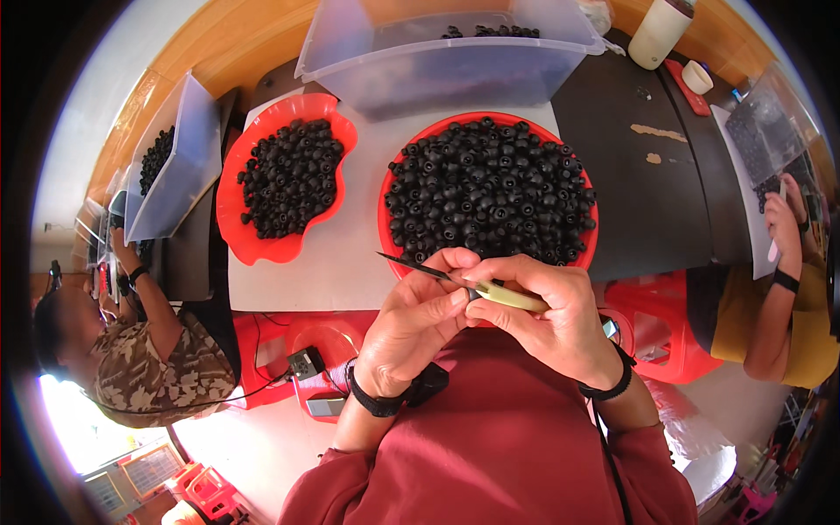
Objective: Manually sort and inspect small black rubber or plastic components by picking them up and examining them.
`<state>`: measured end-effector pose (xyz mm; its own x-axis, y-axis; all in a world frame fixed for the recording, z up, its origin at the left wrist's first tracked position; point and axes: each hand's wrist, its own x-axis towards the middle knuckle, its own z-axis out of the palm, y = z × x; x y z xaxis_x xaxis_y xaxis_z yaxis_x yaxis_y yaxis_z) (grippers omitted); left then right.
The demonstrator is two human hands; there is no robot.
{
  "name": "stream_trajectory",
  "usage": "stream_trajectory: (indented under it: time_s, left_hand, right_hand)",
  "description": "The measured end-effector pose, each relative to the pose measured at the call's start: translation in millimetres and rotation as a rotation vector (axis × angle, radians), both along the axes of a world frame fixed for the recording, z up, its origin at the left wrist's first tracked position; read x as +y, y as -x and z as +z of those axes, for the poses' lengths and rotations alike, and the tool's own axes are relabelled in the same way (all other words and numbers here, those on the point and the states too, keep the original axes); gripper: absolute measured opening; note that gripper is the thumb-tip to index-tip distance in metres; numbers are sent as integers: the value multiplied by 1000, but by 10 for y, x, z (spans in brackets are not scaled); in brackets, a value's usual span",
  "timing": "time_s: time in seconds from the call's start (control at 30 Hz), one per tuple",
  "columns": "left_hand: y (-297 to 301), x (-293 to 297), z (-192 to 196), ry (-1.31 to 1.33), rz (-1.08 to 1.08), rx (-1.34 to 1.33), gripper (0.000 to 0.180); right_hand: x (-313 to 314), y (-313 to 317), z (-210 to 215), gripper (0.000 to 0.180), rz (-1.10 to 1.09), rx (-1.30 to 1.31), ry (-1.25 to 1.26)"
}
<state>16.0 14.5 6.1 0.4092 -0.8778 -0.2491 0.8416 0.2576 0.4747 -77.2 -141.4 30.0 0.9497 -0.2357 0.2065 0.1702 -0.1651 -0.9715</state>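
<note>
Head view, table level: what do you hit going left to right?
Tilted clear bin of black pieces → wavy red tray of black pieces → round red bowl heaped with black pieces → bare dark table → co-worker's hand at the right edge.

Red round tray (pixel 395 166), black beads (pixel 490 188), pale yellow knife handle (pixel 516 299), camouflage shirt (pixel 149 372)
</note>
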Motion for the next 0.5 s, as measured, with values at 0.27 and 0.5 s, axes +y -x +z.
stream_trajectory:
  time_s: [0.27,0.5]
  left_hand:
    - [27,52,-110,21,-54,7,25]
    - [55,-21,-86,71,16,39,22]
  right_hand:
    - [-15,25,28,21,7,-26,-40]
    - [23,28,3,27,-31,-47,-47]
